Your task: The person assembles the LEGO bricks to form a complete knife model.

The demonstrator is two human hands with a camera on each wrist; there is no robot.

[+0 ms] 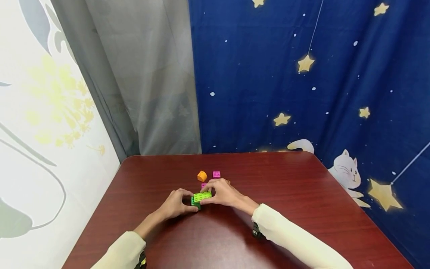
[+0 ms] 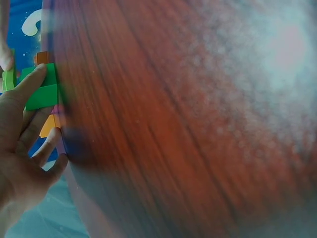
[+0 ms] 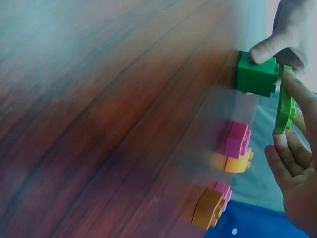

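A green toy brick (image 3: 256, 74) stands on the table, gripped between the thumb and fingers of my left hand (image 1: 175, 204). My right hand (image 1: 224, 192) pinches a thin lime-green studded brick (image 1: 202, 197). In the right wrist view this lime-green brick (image 3: 284, 106) is held just above the green brick's studs, with a narrow gap showing at one end. From the head view it overlaps the green brick (image 1: 196, 204) and hides part of it. Seen from the left wrist, the left thumb presses the side of the green brick (image 2: 42, 96).
Behind the hands lie an orange curved brick (image 1: 202, 176), a magenta brick (image 1: 216, 174) and another magenta brick (image 1: 203, 185) partly hidden by the right hand. A brown brick (image 3: 208, 208) is near them. The red-brown table (image 1: 285, 209) ends at curtains (image 1: 248, 93) behind.
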